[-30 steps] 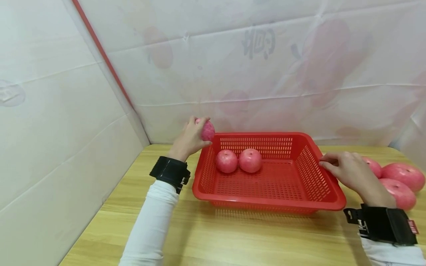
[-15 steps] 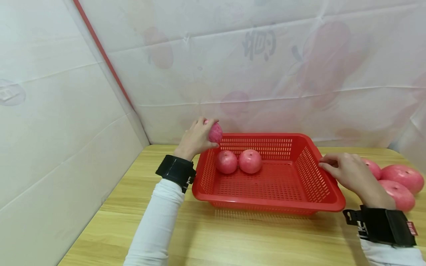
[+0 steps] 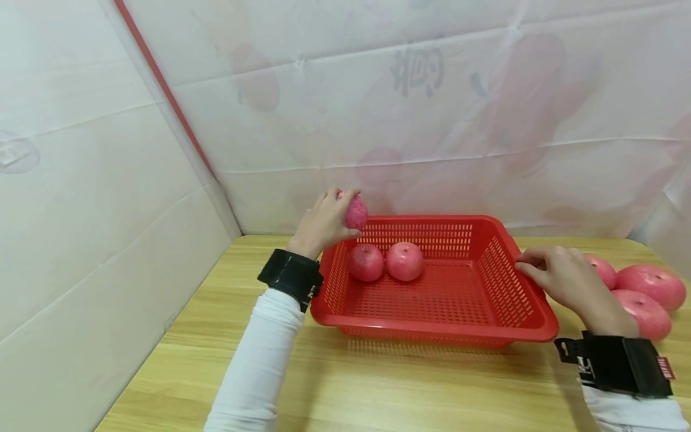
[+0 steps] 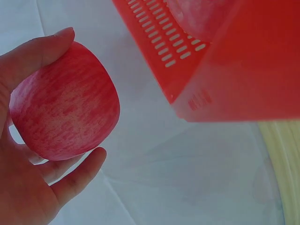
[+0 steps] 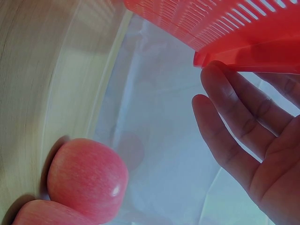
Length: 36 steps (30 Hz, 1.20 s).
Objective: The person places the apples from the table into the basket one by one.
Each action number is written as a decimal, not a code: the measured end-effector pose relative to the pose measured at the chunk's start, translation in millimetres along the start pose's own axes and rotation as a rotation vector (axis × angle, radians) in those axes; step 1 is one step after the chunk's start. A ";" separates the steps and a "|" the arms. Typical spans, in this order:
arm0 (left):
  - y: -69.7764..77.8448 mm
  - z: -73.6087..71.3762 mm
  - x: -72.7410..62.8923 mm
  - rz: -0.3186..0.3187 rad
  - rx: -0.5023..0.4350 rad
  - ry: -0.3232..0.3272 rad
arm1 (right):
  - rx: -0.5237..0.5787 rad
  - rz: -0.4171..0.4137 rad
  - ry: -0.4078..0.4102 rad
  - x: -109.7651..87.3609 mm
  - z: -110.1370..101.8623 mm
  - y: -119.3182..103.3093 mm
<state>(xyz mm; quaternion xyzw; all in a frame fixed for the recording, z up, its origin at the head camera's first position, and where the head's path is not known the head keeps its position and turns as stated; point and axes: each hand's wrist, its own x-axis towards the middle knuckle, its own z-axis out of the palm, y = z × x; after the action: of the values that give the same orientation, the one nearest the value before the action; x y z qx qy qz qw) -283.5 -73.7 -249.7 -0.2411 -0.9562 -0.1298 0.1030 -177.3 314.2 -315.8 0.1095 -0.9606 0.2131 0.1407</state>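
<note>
In the head view my left hand (image 3: 325, 221) grips a pink-red apple (image 3: 356, 212) in the air, above the back left corner of a red plastic basket (image 3: 432, 330). The left wrist view shows thumb and fingers around this apple (image 4: 70, 103), apart from the basket wall (image 4: 253, 79). Two apples sit side by side inside the basket, the left one (image 3: 367, 262) close to its left wall and the other (image 3: 405, 261) nearer the middle. My right hand (image 3: 572, 285) holds the basket's right rim, with fingertips (image 5: 216, 77) under the edge in the right wrist view.
Several more apples (image 3: 650, 287) lie grouped on the wooden table (image 3: 432, 390) to the right, partly behind my right hand. A white printed sheet (image 3: 345, 108) hangs behind the table, and another white sheet (image 3: 97, 240) stands along its left side.
My left hand has moved to the right with the apple, from beside the basket's left end to over its back left corner. The right hand stays at the rim.
</note>
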 end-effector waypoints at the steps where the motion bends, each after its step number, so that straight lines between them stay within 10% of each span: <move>1: 0.8 0.4 0.5 0.000 0.002 -0.003 | -0.002 -0.003 0.003 -0.1 0.3 -0.2; 36: 30.4 19.0 17.3 0.081 -0.055 -0.048 | 0.001 0.015 -0.005 0.6 -0.5 -2.4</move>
<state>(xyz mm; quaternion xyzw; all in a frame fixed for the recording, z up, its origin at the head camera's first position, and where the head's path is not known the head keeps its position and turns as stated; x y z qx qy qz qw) -286.1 -34.6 -257.2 -0.2853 -0.9440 -0.1461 0.0783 -177.1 312.2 -314.3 0.1029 -0.9616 0.2144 0.1369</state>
